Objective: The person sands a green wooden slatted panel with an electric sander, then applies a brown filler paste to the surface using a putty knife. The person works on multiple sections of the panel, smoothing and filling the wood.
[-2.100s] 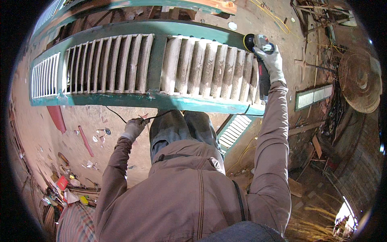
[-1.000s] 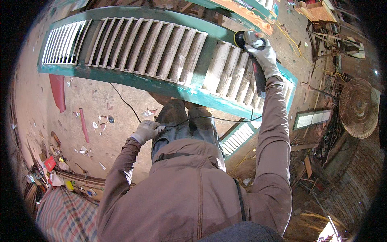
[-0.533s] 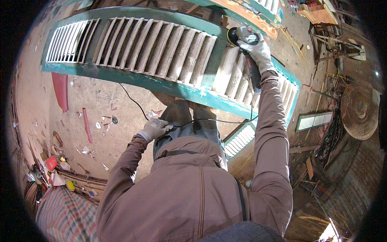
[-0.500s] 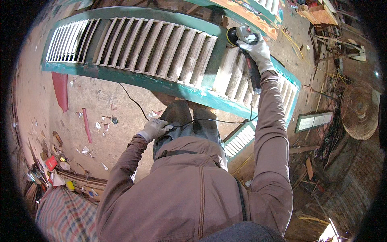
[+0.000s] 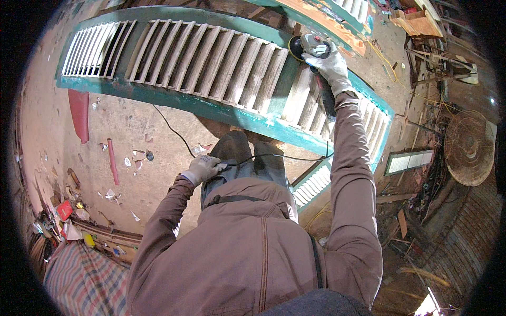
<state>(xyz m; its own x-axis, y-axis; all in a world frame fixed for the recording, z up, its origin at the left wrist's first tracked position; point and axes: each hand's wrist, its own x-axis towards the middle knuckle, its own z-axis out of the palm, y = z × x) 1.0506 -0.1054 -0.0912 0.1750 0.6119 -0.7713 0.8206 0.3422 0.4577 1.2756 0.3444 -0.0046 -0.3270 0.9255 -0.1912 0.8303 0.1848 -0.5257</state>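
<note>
A long louvred shutter (image 5: pixel 211 100) with a worn green frame and pale, dirty slats lies across in front of me. My gloved right hand (image 5: pixel 330 64) is closed around the head of an angle grinder (image 5: pixel 317 46); its round disc (image 5: pixel 296 48) is at the far rail of the frame, and whether it touches the wood I cannot tell. The grinder's dark body runs back under my right wrist. By my left thigh, my gloved left hand (image 5: pixel 203 168) is closed on the black power cord (image 5: pixel 274 155), which stretches across my legs towards the grinder.
Beyond the shutter lie more green frames with a bare wood board (image 5: pixel 316 22). Smaller louvred panels are at right (image 5: pixel 410 161) and beside my legs (image 5: pixel 312 184). A round fan (image 5: pixel 470 147) stands far right. Scraps and a red strip (image 5: pixel 113 161) litter the floor at left.
My right hand and the grinder have shifted slightly left along the far rail, and the disc looks more tilted. My left hand keeps its hold on the cord.
</note>
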